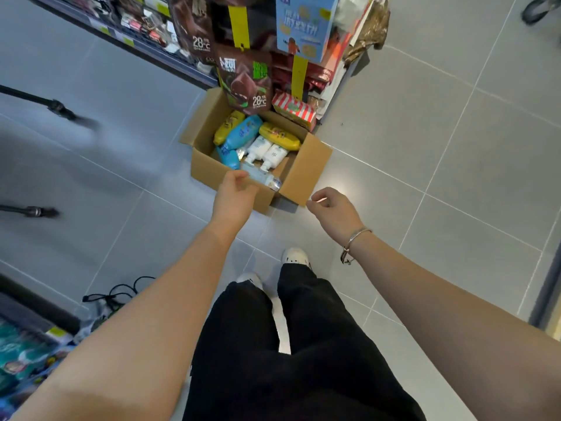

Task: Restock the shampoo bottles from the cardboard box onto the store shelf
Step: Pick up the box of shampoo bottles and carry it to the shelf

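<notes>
An open cardboard box stands on the floor ahead of my feet. Several shampoo bottles lie inside: yellow ones, blue ones and white ones. My left hand is at the box's near edge, fingers closed on a pale bluish-white bottle lying at the front of the box. My right hand hovers beside the box's near right flap, fingers loosely curled, holding nothing.
A display rack hung with chocolate bags and snack packs stands right behind the box. A store shelf runs along the upper left. Tripod legs and cables lie on the grey tiled floor at left.
</notes>
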Demonstrator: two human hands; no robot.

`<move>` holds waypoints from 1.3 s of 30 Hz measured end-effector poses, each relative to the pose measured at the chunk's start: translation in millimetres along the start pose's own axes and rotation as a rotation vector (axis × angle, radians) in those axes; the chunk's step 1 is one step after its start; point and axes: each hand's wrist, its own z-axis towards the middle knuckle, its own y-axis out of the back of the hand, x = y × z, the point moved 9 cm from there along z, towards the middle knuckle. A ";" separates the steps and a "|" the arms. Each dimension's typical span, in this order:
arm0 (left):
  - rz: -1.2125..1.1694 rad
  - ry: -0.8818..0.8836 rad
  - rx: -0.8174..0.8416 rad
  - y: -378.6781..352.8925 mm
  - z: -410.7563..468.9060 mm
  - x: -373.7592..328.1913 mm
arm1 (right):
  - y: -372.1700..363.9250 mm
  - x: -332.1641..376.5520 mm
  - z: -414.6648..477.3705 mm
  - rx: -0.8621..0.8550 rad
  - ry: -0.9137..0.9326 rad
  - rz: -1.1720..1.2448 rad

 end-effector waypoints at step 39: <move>0.674 -0.087 -0.260 -31.8 531.9 226.5 | -208.2 -221.4 412.5 -0.503 -0.670 -0.032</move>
